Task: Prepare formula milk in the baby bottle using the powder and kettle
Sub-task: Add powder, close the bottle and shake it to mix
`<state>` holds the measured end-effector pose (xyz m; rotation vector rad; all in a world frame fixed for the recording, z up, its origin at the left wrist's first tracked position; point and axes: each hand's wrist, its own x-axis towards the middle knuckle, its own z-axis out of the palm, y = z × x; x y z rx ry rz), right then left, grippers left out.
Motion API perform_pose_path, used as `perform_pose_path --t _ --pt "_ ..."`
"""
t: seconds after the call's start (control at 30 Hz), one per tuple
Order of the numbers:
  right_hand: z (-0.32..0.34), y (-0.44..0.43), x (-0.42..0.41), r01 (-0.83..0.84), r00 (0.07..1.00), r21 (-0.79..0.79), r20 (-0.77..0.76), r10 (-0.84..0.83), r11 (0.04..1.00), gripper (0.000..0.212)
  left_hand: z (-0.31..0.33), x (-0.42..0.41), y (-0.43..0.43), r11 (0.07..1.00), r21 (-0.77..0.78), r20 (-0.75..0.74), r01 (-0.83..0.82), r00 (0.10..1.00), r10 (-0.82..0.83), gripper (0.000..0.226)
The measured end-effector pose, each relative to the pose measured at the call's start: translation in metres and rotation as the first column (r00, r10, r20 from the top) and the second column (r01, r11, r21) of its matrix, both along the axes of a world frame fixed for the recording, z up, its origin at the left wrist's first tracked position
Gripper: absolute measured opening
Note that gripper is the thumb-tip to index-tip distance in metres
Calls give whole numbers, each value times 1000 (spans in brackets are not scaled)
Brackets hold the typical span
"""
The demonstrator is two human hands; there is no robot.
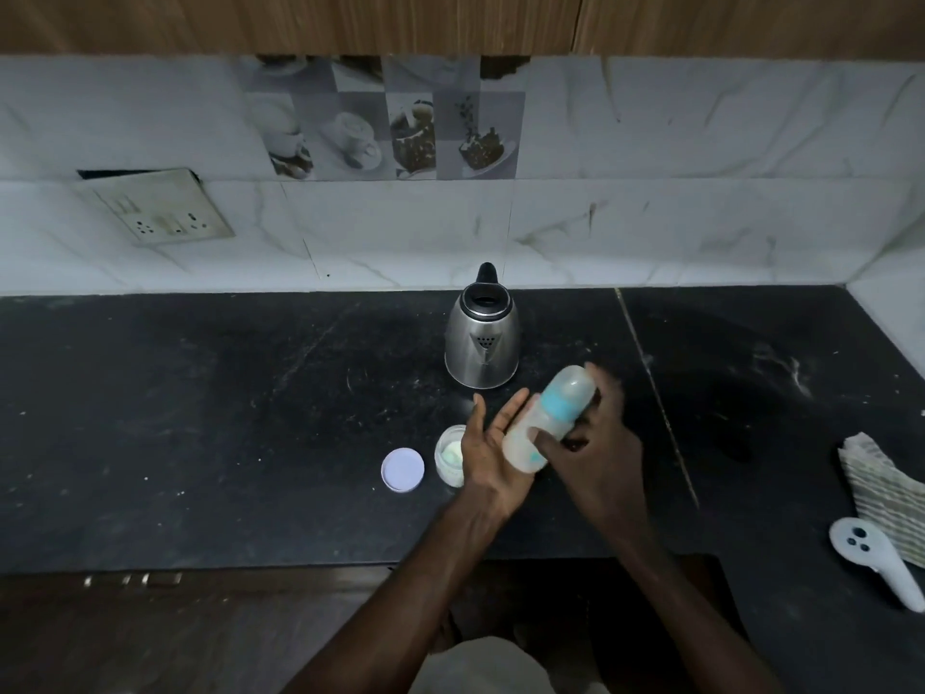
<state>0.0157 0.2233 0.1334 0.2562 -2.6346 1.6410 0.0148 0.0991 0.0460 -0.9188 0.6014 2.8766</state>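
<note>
Black counter (200,418) | one kettle (481,338) | one bottle (548,418) gripped by right hand (595,453) | left hand (493,453) flat, spread

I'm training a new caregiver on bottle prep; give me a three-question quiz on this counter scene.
1. True or false: the steel electric kettle has its lid open.
2. Which lies just left of the small open powder jar? A) round white lid B) folded striped cloth C) white handheld controller
3. How is the translucent baby bottle with the blue collar held?

Key: 1. True. 2. A. 3. Tilted above the black counter, between the flat left hand and the right hand, blurred.
</note>
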Motion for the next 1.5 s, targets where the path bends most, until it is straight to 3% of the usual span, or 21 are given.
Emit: perform_pose_path --t 0.03,0.13,0.2,0.27,0.3,0.43,0.47,0.57,0.6,0.7,0.77,0.83,0.87,0.97,1.0,1.1,1.13,1.27,1.4,1.43,1.5 --pt "3 2 -3 21 1000 -21 -12 -21 1000 102 1 0 -1 1000 -7 -2 -13 1000 13 73" --pt "13 2 -12 260 946 -334 -98 -308 906 99 1 -2 -9 998 -70 -19 3 1000 -4 72" --pt "10 -6 -6 230 964 -242 -78 -256 943 101 -3 3 -9 999 -35 -16 -2 1000 1 73" --pt "-5 -6 4 7 1000 -21 -5 -7 1000 103 -5 3 -8 1000 4 -19 1 1000 -1 74" --pt "-5 -6 5 -4 1000 1 8 4 1000 103 -3 3 -9 1000 2 -16 -5 1000 5 74" --pt "9 -4 -6 284 941 -344 -80 -329 895 98 -1 2 -16 998 -69 -22 -12 1000 10 72" --pt "10 -10 -3 281 944 -331 -74 -322 901 98 -2 5 -17 998 -56 -25 -18 1000 17 72" --pt "0 -12 9 41 998 -42 -35 -43 998 99 -1 7 -16 999 -15 -22 -31 999 31 74" --pt "2 -9 5 52 998 -47 -45 -54 998 98 0 6 -17 999 -25 -29 -40 999 40 74" --pt "13 -5 -9 257 948 -330 -99 -304 908 94 5 4 -23 996 -91 -55 -27 998 22 73" --pt "14 -11 -6 202 970 -257 -80 -230 945 99 4 6 -24 997 -61 -54 -37 998 34 73" --pt "3 -10 0 23 999 -39 -43 -25 999 101 4 6 -22 999 -30 -48 -38 998 36 74" --pt "3 -7 -1 37 998 -35 -44 -39 999 101 4 6 -21 998 -36 -41 -43 998 41 74" --pt "11 -2 -12 264 950 -326 -73 -303 908 95 4 3 -25 997 -69 -48 -31 998 28 74" --pt "12 -5 -13 282 944 -341 -68 -323 897 96 3 3 -25 998 -55 -45 -32 999 30 74" --pt "-2 -13 2 29 1000 -67 -6 -30 997 100 0 4 -21 999 12 -41 -38 998 39 74" --pt "-5 -13 4 16 1000 -38 8 -15 999 100 0 4 -20 999 15 -35 -36 999 36 73" --pt "3 -9 -11 266 958 -283 -28 -285 922 92 7 0 -21 999 -44 -51 -29 998 26 72" --pt "4 -15 -14 76 997 -60 24 -75 995 92 9 1 -24 999 -2 -42 -50 998 50 72" --pt "9 -13 -17 114 993 -90 11 -113 989 91 9 1 -24 999 -11 -37 -52 998 52 72" --pt "22 -10 -24 274 953 -305 -39 -299 912 90 8 1 -27 998 -29 -51 -50 997 49 72"
